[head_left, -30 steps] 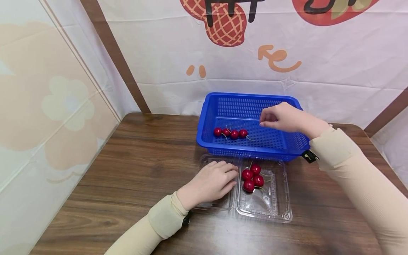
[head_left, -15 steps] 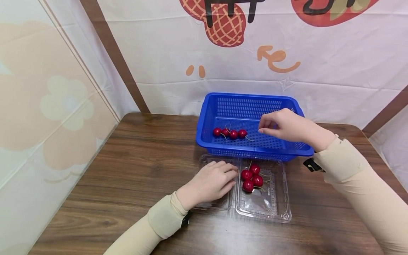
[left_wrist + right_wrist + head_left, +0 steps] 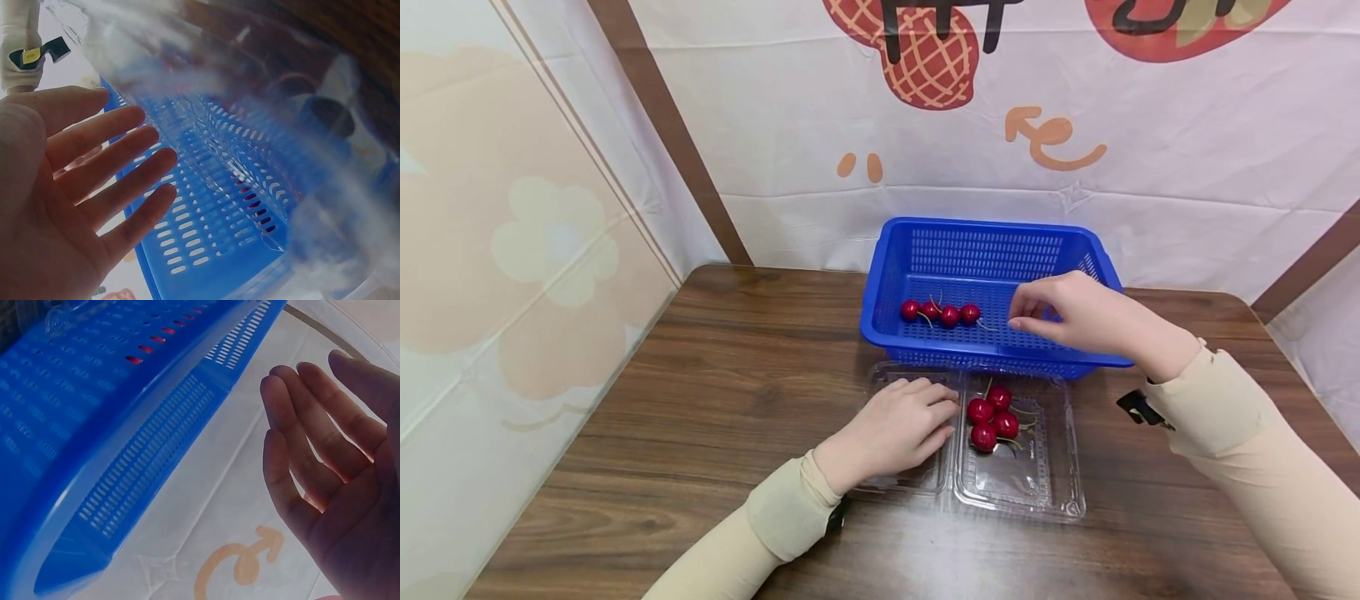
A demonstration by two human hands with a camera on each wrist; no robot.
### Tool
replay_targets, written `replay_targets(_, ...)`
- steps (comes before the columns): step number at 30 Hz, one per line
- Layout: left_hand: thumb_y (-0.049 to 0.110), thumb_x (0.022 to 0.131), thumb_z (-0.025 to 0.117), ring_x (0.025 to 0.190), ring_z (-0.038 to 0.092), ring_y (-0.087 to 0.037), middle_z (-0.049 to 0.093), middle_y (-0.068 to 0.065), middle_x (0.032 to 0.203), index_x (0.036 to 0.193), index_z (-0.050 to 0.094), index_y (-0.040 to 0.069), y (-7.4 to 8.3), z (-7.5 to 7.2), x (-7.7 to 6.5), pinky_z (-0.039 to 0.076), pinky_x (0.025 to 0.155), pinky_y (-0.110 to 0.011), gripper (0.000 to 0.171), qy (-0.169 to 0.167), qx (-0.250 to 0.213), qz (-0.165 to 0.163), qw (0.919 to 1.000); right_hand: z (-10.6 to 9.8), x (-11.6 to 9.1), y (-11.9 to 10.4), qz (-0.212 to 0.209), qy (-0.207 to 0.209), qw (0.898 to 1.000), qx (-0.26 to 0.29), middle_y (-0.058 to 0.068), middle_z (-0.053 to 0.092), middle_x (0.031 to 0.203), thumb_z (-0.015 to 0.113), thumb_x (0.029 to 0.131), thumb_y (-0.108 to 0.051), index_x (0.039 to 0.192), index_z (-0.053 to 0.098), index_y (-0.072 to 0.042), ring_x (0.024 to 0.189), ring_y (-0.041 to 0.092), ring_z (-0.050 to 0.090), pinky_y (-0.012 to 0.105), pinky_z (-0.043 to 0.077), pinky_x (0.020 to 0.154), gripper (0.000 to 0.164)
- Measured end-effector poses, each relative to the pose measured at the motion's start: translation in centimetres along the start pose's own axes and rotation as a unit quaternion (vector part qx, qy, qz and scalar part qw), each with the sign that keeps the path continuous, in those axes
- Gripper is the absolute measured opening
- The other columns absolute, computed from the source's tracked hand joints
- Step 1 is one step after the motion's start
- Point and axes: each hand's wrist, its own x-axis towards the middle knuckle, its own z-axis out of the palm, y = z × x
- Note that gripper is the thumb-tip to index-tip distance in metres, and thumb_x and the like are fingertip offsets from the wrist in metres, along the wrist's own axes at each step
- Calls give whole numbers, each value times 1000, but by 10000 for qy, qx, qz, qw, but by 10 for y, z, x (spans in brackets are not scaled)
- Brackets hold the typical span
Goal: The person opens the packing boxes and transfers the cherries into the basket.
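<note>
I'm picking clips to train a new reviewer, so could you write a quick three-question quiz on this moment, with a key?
1. In the head view, how many cherries show inside the blue basket?
2. True or false: the right hand grips one of the cherries.
3. Which does the left hand lie over?
A. The blue basket
B. The left half of the clear plastic container
C. The right half of the clear plastic container

Key:
1. Four.
2. False; it hangs over the blue basket and holds nothing.
3. B.
</note>
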Motion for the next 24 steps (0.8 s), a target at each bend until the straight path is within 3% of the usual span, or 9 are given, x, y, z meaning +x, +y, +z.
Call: replay_targets(24, 29, 87, 55, 97, 57, -14, 65, 2, 109, 101, 69, 16, 0, 1, -1, 49, 78, -31, 23, -3, 13, 22, 10000, 23, -27, -19, -220, 108, 9996, 107, -14, 62, 77, 61, 87, -26, 83, 63, -18, 67, -3, 52, 29, 50, 57, 9)
